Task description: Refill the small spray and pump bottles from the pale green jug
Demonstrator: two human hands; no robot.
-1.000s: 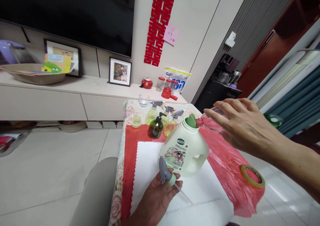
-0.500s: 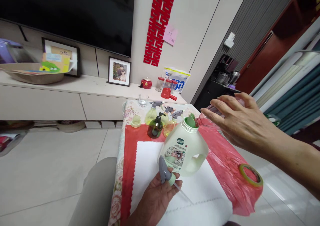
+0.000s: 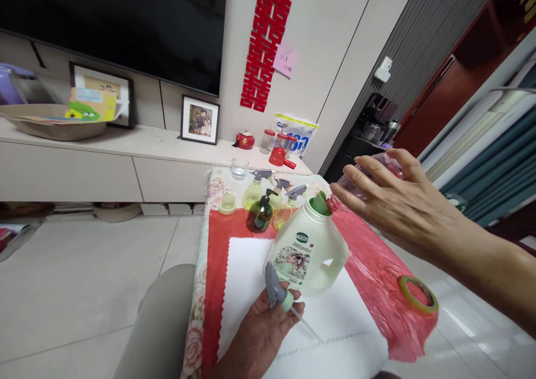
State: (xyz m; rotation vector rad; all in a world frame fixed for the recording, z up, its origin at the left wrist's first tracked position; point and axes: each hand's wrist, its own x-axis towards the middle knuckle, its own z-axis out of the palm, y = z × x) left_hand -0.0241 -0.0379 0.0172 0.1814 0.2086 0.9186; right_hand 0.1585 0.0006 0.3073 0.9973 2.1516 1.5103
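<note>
Bottle (image 3: 386, 164) seems tipped steeper in right hand (image 3: 404, 206).

1. A grey spray head (image 3: 273, 287) is held by the left hand (image 3: 263, 327);
2. a transparent bottle (image 3: 395, 169) is gripped by the right hand (image 3: 389, 206), tilted near the pale jug (image 3: 312, 248);
3. tape (image 3: 422, 308) is laid on red plastic (image 3: 377, 267).

Pale wall (image 3: 335, 49), dark television (image 3: 117, 27) above low cabinet (image 3: 171, 179), tiled floor (image 3: 92, 278)
</note>
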